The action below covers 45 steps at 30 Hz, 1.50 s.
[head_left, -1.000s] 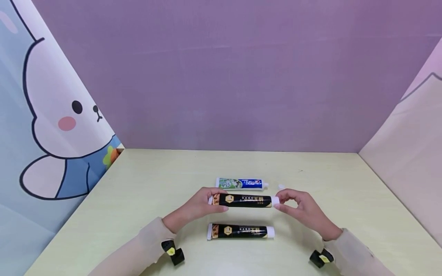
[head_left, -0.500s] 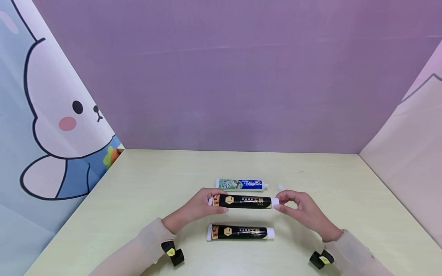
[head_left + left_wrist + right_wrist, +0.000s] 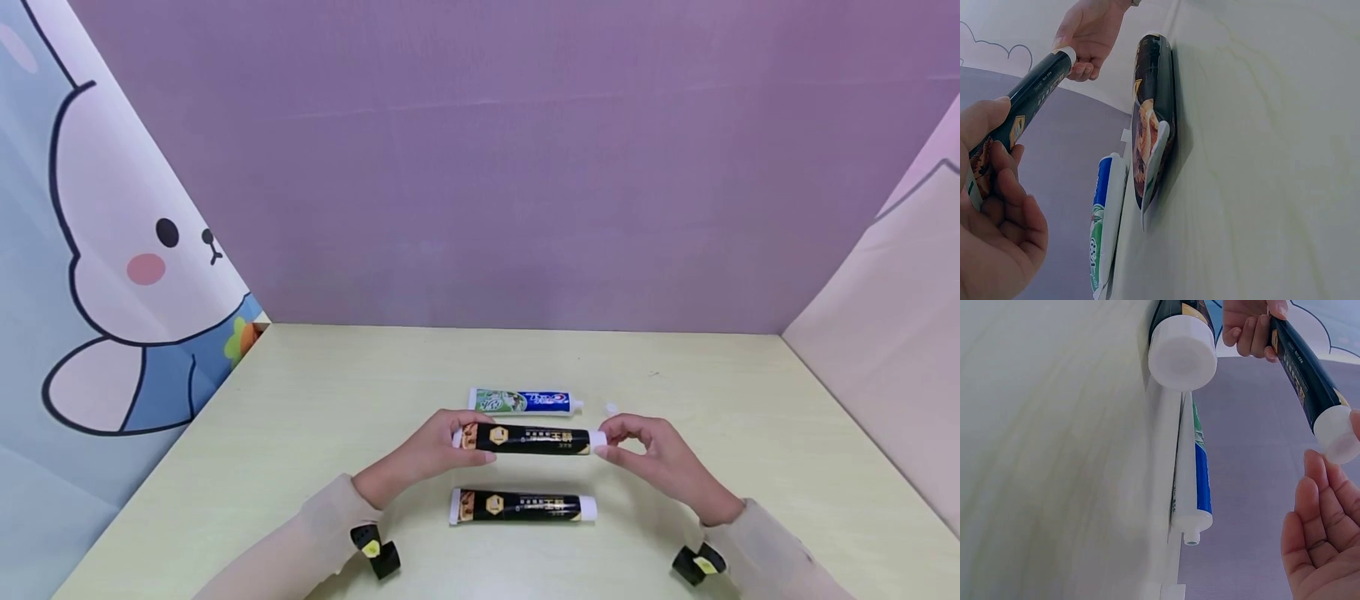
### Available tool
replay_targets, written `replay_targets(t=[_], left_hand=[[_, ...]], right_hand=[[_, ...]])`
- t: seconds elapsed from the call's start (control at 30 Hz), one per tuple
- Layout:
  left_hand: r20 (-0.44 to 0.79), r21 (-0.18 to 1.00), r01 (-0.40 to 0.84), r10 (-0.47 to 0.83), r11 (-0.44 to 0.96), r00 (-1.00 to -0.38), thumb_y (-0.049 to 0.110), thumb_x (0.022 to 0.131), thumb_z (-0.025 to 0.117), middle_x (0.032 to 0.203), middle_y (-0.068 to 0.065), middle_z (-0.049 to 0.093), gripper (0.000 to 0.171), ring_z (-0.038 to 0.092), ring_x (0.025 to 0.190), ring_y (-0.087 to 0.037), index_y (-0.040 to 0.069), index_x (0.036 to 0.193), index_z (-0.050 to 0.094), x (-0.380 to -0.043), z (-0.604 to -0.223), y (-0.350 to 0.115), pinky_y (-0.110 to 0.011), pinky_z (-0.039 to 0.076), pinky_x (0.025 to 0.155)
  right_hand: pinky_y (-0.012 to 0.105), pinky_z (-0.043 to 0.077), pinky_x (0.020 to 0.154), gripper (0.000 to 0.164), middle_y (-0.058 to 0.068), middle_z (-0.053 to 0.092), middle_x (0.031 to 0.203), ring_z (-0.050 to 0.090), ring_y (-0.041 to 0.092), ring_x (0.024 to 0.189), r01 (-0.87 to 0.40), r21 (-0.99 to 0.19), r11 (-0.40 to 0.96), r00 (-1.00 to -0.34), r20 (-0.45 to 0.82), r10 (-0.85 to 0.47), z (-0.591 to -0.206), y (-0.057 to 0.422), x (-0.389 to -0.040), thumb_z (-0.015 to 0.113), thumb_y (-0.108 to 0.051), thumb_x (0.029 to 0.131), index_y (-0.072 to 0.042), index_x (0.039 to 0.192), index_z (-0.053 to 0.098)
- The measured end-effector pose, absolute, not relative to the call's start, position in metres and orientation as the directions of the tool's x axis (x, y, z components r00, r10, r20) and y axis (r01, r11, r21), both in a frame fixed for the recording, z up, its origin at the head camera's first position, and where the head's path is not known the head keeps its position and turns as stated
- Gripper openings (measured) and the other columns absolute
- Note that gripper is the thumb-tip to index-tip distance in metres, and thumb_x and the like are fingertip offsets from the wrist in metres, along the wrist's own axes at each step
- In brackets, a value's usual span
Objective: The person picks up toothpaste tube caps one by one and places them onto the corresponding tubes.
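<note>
The left hand has its fingers closed round the flat end of a black tube, raised over the bench between both hands. In the middle, beyond it, a green-and-blue tube lies with its nozzle bare, and nearer the person lies a second black tube; a small white cap sits farther right. The right hand pinches the raised tube's white end cap between thumb and fingers; seemingly, one tube stands opened, two not yet.
</note>
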State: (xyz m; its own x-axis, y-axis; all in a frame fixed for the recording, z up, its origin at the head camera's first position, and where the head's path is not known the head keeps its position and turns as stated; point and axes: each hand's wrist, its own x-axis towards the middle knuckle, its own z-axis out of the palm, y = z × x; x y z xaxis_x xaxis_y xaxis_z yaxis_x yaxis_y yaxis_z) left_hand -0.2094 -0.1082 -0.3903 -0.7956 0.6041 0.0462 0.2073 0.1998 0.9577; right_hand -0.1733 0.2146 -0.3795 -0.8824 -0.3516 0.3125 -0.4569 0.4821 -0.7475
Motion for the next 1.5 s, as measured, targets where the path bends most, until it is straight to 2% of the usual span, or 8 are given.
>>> replay_targets(t=[0.13,0.4,0.73,1.1,1.27,1.5], left_hand=[[0.047,0.956,0.211,0.601,0.206,-0.798,0.011,0.083,0.072,0.096,-0.010,0.069,0.038,0.060,0.073,-0.012,0.000,0.117,0.061,-0.208,-0.390,-0.108,-0.024,0.052,0.065],[0.042,0.953,0.212,0.601,0.215,-0.798,0.013,0.083,0.072,0.096,-0.009,0.068,0.038,0.059,0.073,-0.014,0.001,0.117,0.061,-0.207,-0.389,-0.110,-0.024,0.051,0.065],[0.045,0.953,0.216,0.603,0.213,-0.796,0.014,0.083,0.072,0.094,-0.008,0.069,0.038,0.059,0.071,-0.009,0.001,0.117,0.061,-0.207,-0.388,-0.111,-0.024,0.051,0.066],[0.028,0.961,0.187,0.601,0.203,-0.799,0.015,0.083,0.072,0.096,-0.007,0.069,0.038,0.061,0.074,-0.010,0.002,0.117,0.062,-0.208,-0.390,-0.112,-0.025,0.051,0.068],[0.022,0.960,0.183,0.598,0.211,-0.802,0.014,0.083,0.072,0.097,-0.008,0.069,0.039,0.060,0.075,-0.011,0.001,0.117,0.061,-0.209,-0.391,-0.111,-0.025,0.051,0.070],[-0.018,0.957,0.152,0.569,0.249,-0.822,0.016,0.082,0.072,0.098,-0.007,0.069,0.039,0.062,0.079,-0.012,0.002,0.118,0.061,-0.210,-0.392,-0.109,-0.026,0.051,0.075]], right_hand=[[0.033,0.048,0.079,0.006,0.002,0.068,0.087,0.060,0.008,0.081,-0.454,-0.758,0.468,-0.882,0.307,-0.358,-0.380,0.214,-0.173,0.069,-0.015,0.086,-0.013,0.092,0.067],[0.029,0.049,0.079,0.008,-0.004,0.066,0.089,0.060,0.008,0.082,-0.435,-0.782,0.447,-0.886,0.283,-0.366,-0.377,0.211,-0.170,0.068,-0.011,0.086,-0.010,0.093,0.066],[0.024,0.049,0.078,0.011,0.005,0.065,0.089,0.060,0.009,0.083,-0.484,-0.770,0.416,-0.856,0.317,-0.409,-0.375,0.211,-0.169,0.067,-0.008,0.086,-0.008,0.096,0.064],[0.023,0.049,0.077,0.015,0.004,0.065,0.092,0.058,0.006,0.084,-0.506,-0.754,0.419,-0.848,0.347,-0.400,-0.379,0.213,-0.172,0.069,-0.005,0.084,-0.003,0.098,0.064],[0.024,0.049,0.077,0.012,0.000,0.065,0.092,0.059,0.007,0.084,-0.503,-0.747,0.435,-0.853,0.351,-0.386,-0.383,0.217,-0.177,0.066,-0.006,0.087,-0.007,0.098,0.064],[0.025,0.049,0.078,0.010,0.004,0.066,0.094,0.059,0.006,0.087,-0.456,-0.762,0.459,-0.881,0.314,-0.355,-0.387,0.223,-0.182,0.060,-0.011,0.092,-0.004,0.098,0.065]])
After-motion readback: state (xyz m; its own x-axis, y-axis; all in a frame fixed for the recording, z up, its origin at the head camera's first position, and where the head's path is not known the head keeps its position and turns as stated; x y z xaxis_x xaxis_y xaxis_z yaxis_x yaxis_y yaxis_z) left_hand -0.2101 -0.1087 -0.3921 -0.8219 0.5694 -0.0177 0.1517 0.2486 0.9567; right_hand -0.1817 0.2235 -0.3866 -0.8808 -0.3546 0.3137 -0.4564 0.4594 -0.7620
